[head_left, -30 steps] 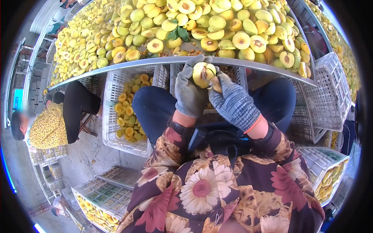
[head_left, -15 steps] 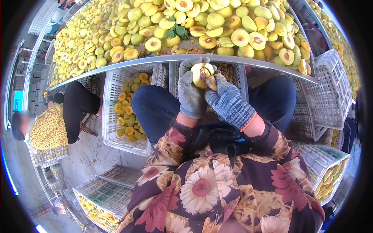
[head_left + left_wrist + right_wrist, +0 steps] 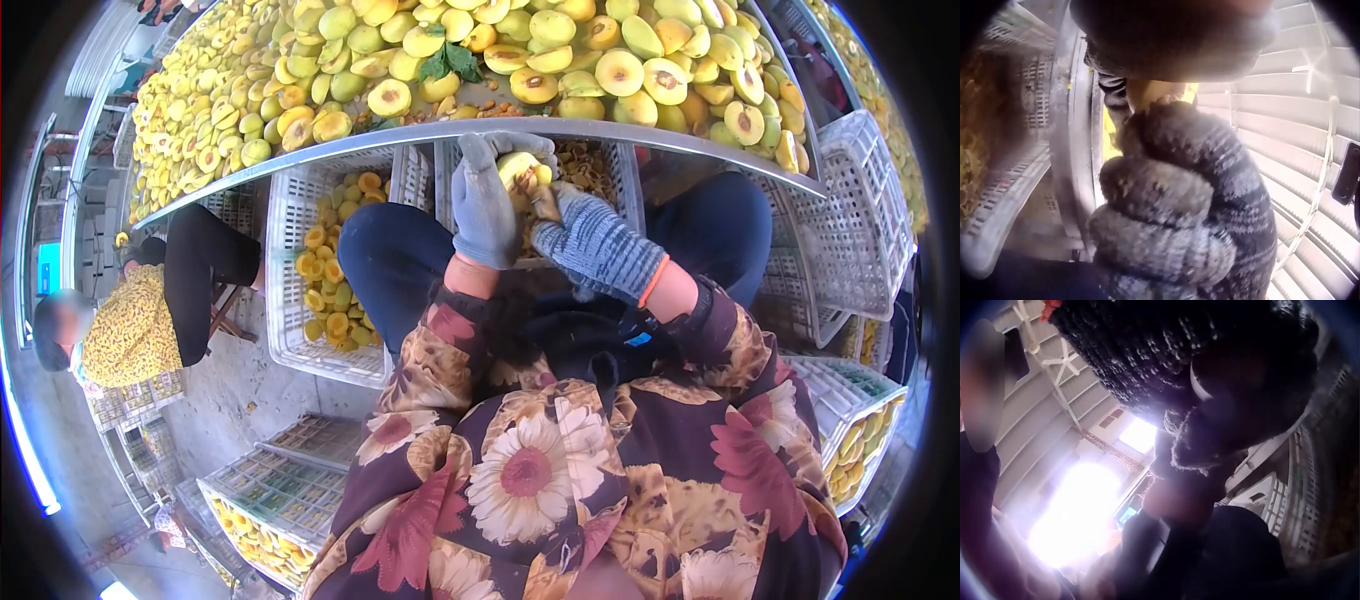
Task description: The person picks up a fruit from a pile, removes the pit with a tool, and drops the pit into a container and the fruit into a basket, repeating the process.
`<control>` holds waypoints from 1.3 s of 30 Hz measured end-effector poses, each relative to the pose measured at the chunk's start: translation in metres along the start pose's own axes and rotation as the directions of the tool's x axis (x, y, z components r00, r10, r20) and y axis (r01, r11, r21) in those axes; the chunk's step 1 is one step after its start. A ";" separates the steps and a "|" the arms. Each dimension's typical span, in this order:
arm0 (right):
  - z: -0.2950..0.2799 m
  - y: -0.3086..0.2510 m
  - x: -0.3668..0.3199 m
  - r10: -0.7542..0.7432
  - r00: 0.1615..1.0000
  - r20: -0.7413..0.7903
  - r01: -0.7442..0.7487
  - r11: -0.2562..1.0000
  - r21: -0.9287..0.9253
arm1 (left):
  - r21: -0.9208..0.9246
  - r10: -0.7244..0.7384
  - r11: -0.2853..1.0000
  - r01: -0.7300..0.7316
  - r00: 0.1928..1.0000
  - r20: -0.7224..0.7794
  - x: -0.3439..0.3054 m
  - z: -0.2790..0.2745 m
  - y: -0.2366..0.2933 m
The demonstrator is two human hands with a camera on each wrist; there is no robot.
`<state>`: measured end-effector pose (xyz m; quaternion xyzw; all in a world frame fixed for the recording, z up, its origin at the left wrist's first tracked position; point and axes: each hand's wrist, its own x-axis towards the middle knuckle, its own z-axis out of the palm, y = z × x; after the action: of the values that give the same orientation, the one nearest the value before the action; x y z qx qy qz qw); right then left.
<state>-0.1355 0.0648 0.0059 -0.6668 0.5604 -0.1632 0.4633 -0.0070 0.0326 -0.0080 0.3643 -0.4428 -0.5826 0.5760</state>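
Note:
Just below the metal rim of a fruit-piled table, my gloved left hand (image 3: 483, 195) holds a yellow peach half (image 3: 520, 172), fingers wrapped round its far side. My right hand (image 3: 600, 243), in a blue-grey knit glove, grips the wooden handle (image 3: 546, 205) of a small pitting tool against the peach's cut face. The tool's metal end is hidden now. In the left wrist view, curled knit-gloved fingers (image 3: 1160, 194) stand in front of a sliver of the peach (image 3: 1154, 92). The right wrist view is dark around the glove (image 3: 1166, 356).
Peach halves (image 3: 540, 58) and a few green leaves lie on the table (image 3: 400, 138). Under its edge stand a crate (image 3: 375, 370) of pitted halves and another with brown pits (image 3: 585, 172). Empty-looking crates (image 3: 860, 220) lean at right. Another person (image 3: 125, 325) sits at left.
Both hands have moved slightly up towards the table rim with the peach. The peach has tipped, and the metal loop seen on its cut face half a second ago is hidden.

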 end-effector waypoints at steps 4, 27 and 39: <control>0.000 -0.016 -0.010 0.141 0.988 0.068 -0.154 0.951 0.270 | -0.088 0.038 0.995 -0.047 0.995 -0.096 0.001 0.004 -0.009; 0.009 0.009 -0.005 -0.076 0.995 -0.059 0.068 0.991 -0.118 | 0.036 -0.050 0.998 0.050 0.999 -0.016 0.003 0.004 -0.002; 0.009 0.005 -0.016 -0.023 0.997 -0.076 -0.010 0.914 -0.405 | -0.056 -0.215 0.976 0.209 0.968 -0.128 -0.005 0.004 -0.007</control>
<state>-0.1373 0.0835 0.0024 -0.7431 0.5978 -0.0714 0.2922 -0.0130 0.0373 -0.0139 0.4355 -0.3497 -0.6243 0.5462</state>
